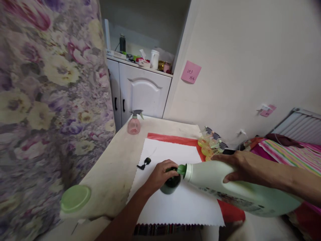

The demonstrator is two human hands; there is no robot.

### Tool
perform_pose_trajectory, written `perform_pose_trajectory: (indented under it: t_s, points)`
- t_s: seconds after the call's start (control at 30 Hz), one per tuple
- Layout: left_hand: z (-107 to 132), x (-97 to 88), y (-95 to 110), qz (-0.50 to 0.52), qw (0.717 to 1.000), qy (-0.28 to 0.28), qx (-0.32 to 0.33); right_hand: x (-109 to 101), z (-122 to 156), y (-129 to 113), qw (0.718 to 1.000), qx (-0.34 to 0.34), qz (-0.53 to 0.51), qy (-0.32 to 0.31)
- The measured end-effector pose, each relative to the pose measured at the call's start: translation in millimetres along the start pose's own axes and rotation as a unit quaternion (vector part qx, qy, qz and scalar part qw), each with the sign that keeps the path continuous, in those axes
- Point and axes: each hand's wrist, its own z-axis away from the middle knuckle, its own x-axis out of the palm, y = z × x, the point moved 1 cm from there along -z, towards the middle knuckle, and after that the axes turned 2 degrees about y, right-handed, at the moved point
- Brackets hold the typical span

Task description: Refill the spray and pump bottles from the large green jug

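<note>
My left hand (160, 175) is wrapped round the neck of a dark green bottle (170, 185) that stands on a white sheet (198, 204). My right hand (237, 167) grips a large pale green jug (250, 190), tilted nearly on its side. The jug's green spout (181, 170) meets the mouth of the dark bottle, partly covered by my left fingers. Whether liquid is flowing cannot be made out. A black pump top (144, 164) with a thin tube lies on the sheet, left of the bottle.
A pink spray bottle (133, 125) stands at the table's back left. Several yellow and clear spray bottles (208, 144) cluster at the back right. A green lid (76, 198) sits at the near left. Red cloth (173, 138) shows under the sheet; a floral curtain (55, 100) hangs left.
</note>
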Motion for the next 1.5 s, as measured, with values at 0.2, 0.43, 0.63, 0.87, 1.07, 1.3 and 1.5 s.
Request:
perform_pose_trajectory:
  t_s: [0.2, 0.43, 0.63, 0.87, 1.07, 1.3, 1.5]
  points:
    - [0.3, 0.1, -0.3, 0.003, 1.000, -0.004, 0.003, -0.4, -0.6, -0.4, 1.000, 0.020, 0.011, -0.006]
    - [-0.5, 0.4, -1.5, 0.011, 1.000, -0.003, 0.003, -2.4, 0.4, -3.3, 1.000, 0.009, -0.001, -0.004]
    - [-0.6, 0.9, -1.0, 0.008, 1.000, -0.003, -0.003, -4.3, -0.3, -4.6, 1.000, 0.006, -0.012, -0.012]
    - [-0.8, 1.2, -0.4, 0.006, 1.000, -0.005, -0.006, -5.0, -0.5, -5.9, 1.000, 0.007, -0.010, -0.018]
    - [-0.8, 1.7, -1.2, 0.013, 1.000, -0.005, 0.002, -5.9, 1.2, -8.4, 1.000, 0.011, -0.025, -0.007]
    - [-0.2, 1.3, -0.6, 0.011, 1.000, -0.008, -0.001, -3.9, 0.8, -5.6, 1.000, 0.009, -0.022, 0.006]
    - [0.1, 0.9, 0.4, 0.012, 1.000, -0.007, -0.001, -2.8, -0.5, -3.6, 1.000, 0.013, -0.018, 0.009]
